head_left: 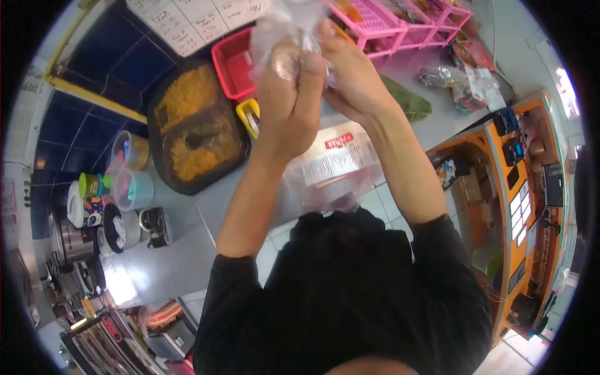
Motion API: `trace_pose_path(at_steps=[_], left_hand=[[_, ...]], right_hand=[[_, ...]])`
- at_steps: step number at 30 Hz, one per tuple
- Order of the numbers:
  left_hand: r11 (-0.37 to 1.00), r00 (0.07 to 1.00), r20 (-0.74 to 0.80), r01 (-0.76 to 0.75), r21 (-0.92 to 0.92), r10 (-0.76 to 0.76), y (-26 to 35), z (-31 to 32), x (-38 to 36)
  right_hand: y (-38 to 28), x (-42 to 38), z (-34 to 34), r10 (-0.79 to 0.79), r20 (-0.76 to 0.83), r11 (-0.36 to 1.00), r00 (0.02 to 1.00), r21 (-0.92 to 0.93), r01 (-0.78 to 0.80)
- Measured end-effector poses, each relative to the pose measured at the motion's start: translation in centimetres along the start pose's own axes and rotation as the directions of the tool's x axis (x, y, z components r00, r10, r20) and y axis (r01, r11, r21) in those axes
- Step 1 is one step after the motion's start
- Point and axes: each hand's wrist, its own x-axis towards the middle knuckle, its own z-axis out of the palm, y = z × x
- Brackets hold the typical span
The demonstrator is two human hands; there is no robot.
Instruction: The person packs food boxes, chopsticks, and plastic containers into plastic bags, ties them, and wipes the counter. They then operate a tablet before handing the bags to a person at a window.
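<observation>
Above the counter, my left hand (pixel 290 103) is closed around a crinkled clear plastic bag (pixel 275 28), thumb pointing up. My right hand (pixel 356 78) also grips the bag from the right, with its fingers bent at the upper edge. Whatever the bag contains is too blurred to make out. Below my wrists, at the counter's front edge, is a clear plastic pack (pixel 337 165) with a printed label. A green leaf (pixel 406 100) lies to the right of my right wrist.
Left of my hands are a black two-part tray (pixel 164 140) of orange-yellow food, a red bin (pixel 234 65) and a small yellow container (pixel 247 119). Pink baskets (pixel 381 37) stand at the back. Plastic tubs (pixel 134 190) line the left side; an orange cabinet (pixel 500 162) is at right.
</observation>
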Motion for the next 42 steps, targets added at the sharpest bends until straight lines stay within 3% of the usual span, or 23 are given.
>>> trace_pose_path(at_steps=[4, 5, 7, 9, 10, 11, 13, 14, 15, 17, 19, 20, 22, 23, 24, 25, 26, 28, 30, 34, 36, 37, 42], left_hand=[[0.86, 0.938, -0.303, 0.011, 0.511, 0.168, 0.5, -0.2, -1.0], [0.853, 0.941, -0.302, 0.027, 0.521, 0.155, 0.3, -0.8, -1.3], [0.836, 0.898, -0.439, 0.215, 0.506, 0.035, 0.1, -2.6, -1.6], [0.88, 0.836, -0.549, 0.273, 0.389, -0.016, 0.7, -3.1, -1.9], [0.929, 0.811, -0.585, 0.235, 0.286, -0.025, 1.5, -3.1, -2.2], [0.676, 0.897, -0.368, 0.115, 0.728, 0.244, 0.6, -5.4, -4.3], [0.679, 0.801, -0.386, -0.034, 0.734, 0.457, -0.3, -2.3, -5.0], [0.654, 0.651, -0.403, -0.194, 0.731, 0.644, -0.5, -1.2, -5.7], [0.261, 0.843, -0.065, -0.092, 0.961, 0.534, 0.0, -2.5, -7.4], [0.221, 0.906, -0.06, -0.038, 0.975, 0.42, 0.0, -2.6, -6.2], [0.011, 0.957, -0.091, 0.091, 0.996, 0.274, 1.5, -3.0, -5.2], [0.009, 0.956, -0.082, 0.082, 0.997, 0.281, 2.5, -2.1, -4.6], [0.83, 0.561, -0.751, 0.19, 0.525, 0.347, 4.5, 0.9, -4.1], [0.805, 0.509, -0.799, 0.298, 0.513, 0.321, 4.9, 2.6, -5.2], [0.798, 0.505, -0.801, 0.31, 0.517, 0.323, 4.1, 3.7, -8.1], [0.685, 0.874, -0.382, 0.081, 0.724, 0.301, 2.6, 4.6, -12.2], [0.598, 0.973, 0.15, -0.226, 0.769, 0.174, 1.9, 6.2, -14.7], [0.959, 0.939, 0.196, 0.274, 0.075, -0.284, 0.2, 11.6, -15.1], [0.699, 0.638, 0.374, 0.714, 0.041, -0.673, 0.7, 12.6, -17.7], [0.678, 0.6, 0.51, 0.734, -0.045, -0.616, -0.9, 10.8, -22.3], [0.867, 0.446, 0.747, 0.327, 0.377, -0.493, -2.7, 9.5, -23.6], [0.825, 0.118, 0.82, 0.169, 0.539, -0.56, -3.3, 9.2, -23.4], [0.566, 0.347, 0.475, 0.239, 0.789, -0.809, -1.1, 7.4, -25.4]], right_hand=[[0.8, -1.6, -2.2, 0.106, 0.304, 0.99, 0.947, -0.12, -0.073], [0.9, -3.3, -3.2, -0.181, 0.349, 0.851, 0.919, -0.413, 0.324], [1.1, -6.7, -4.8, -0.398, 0.485, 0.498, 0.779, -0.598, 0.628], [2.1, -9.8, -7.1, -0.519, 0.374, -0.534, 0.768, -0.844, 0.05], [3.4, -10.4, -9.3, -0.513, 0.368, -0.521, 0.775, -0.852, 0.06], [5.2, -11.0, -11.8, -0.472, 0.123, -0.282, 0.873, -0.959, -0.018], [6.4, -11.7, -13.5, -0.223, -0.222, 0.394, 0.949, -0.911, -0.12], [6.7, -11.9, -13.4, -0.198, -0.222, 0.403, 0.955, -0.906, -0.127], [7.1, -12.1, -12.6, -0.262, 0.023, 0.189, 0.965, -0.979, 0.075], [7.6, -11.7, -11.4, -0.263, 0.348, -0.15, 0.9, -0.936, 0.318], [9.2, -10.4, -13.2, -0.232, 0.245, 0.018, 0.941, -0.967, 0.256], [9.5, -9.8, -13.8, -0.188, 0.164, 0.171, 0.968, -0.965, 0.197], [7.6, -10.7, -14.2, -0.229, 0.067, 0.453, 0.971, -0.876, 0.167], [7.0, -11.5, -15.4, -0.226, -0.017, 0.719, 0.974, -0.678, 0.155], [6.4, -12.1, -16.6, -0.19, -0.097, 0.903, 0.977, -0.407, 0.135], [5.5, -12.4, -17.3, -0.176, -0.141, 0.962, 0.974, -0.233, 0.14], [4.9, -12.6, -18.0, -0.152, -0.181, 0.988, 0.972, -0.052, 0.145], [4.2, -13.0, -19.6, -0.104, -0.13, 0.994, 0.986, 0.01, 0.107], [3.8, -13.3, -20.7, -0.072, -0.083, 0.994, 0.994, 0.075, 0.078], [3.8, -14.6, -19.5, 0.051, -0.117, 0.993, 0.992, 0.109, -0.038], [3.8, -14.6, -18.7, 0.054, -0.132, 0.991, 0.99, 0.13, -0.037], [4.0, -14.7, -18.8, 0.078, -0.122, 0.994, 0.989, 0.082, -0.068], [2.1, -14.8, -18.5, 0.227, 0.048, 0.783, 0.973, -0.603, -0.153]])
